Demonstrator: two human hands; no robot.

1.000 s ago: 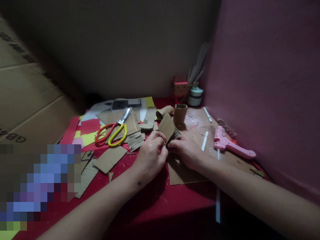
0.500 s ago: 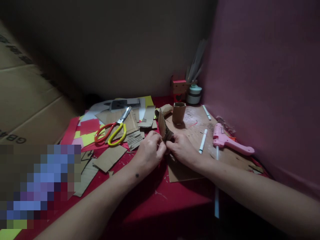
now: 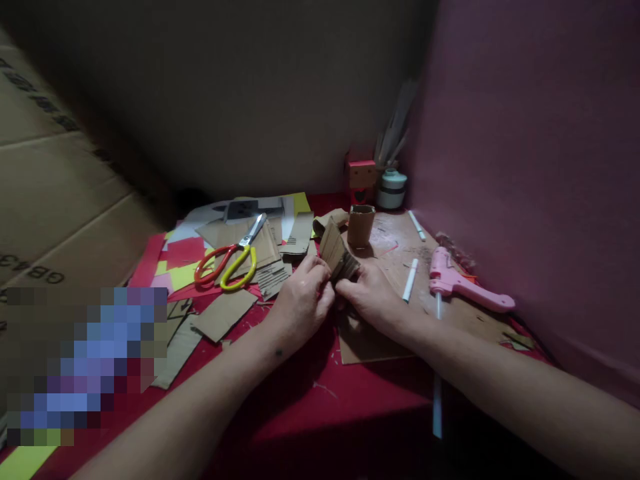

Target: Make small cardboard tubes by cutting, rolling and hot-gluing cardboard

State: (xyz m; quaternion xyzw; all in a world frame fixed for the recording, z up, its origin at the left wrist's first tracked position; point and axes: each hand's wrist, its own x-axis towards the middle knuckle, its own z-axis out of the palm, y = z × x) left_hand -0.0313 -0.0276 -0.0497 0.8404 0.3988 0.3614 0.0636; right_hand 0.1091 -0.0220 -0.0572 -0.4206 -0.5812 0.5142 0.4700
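Observation:
A folded piece of cardboard [image 3: 333, 248] is held between my two hands, low over the cardboard work sheet. My left hand [image 3: 309, 291] grips its near left side with fingers curled in. On its right side, the fingers of my right hand [image 3: 367, 293] are closed round the corrugated edge. The lower part of the piece is hidden by my fingers. Just behind stands a small open cardboard tube [image 3: 361, 227] with squarish sides. A curled cardboard strip [image 3: 331, 221] lies to the left of that tube.
Scissors [image 3: 233, 260] lie on cardboard scraps [image 3: 226, 315] at left. To the right are a pink glue gun [image 3: 467, 287] with a glue stick, and white markers [image 3: 411, 280]. A mint-lidded jar [image 3: 391, 189] and a red-topped cardboard figure [image 3: 361, 180] stand at the back. A large carton [image 3: 50, 193] borders the left.
The cardboard piece has turned and tilted, so its broad face now shows more toward me. Both hands keep their hold with slight finger shifts. The whole view has moved a little.

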